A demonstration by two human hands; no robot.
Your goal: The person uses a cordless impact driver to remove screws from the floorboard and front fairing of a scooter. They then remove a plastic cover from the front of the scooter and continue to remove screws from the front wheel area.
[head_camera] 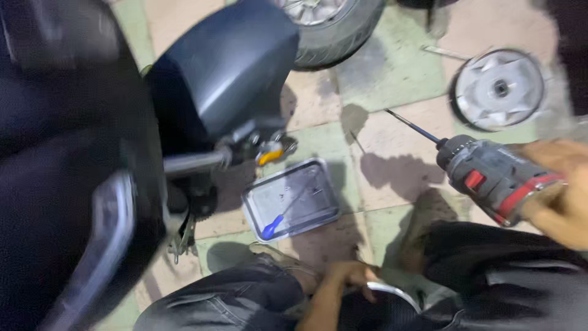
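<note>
A cordless drill (493,178) with a long thin bit (411,127) was gripped in the right hand (560,193), fingers wrapped tight round the handle, bit held up over the tiled floor (392,67) and pointed toward the scooter (92,153). The left hand (343,279) was down low between the knees, closed on a curved metal rim (395,291); what that rim belonged to couldn't really be made out. A shallow metal tray (293,197) was parked just beside the scooter's underside, with a blue-handled screwdriver (278,220) laid in it. A round silver pulley (499,89) was lying well apart on the floor.

For a good job here, the bit probably needed to be lined up straight with whatever fastener was meant before the trigger was squeezed, since a bit that long wanders easily. Loose screws were best dropped in the tray. Frame was blurry, so details were fuzzy.
</note>
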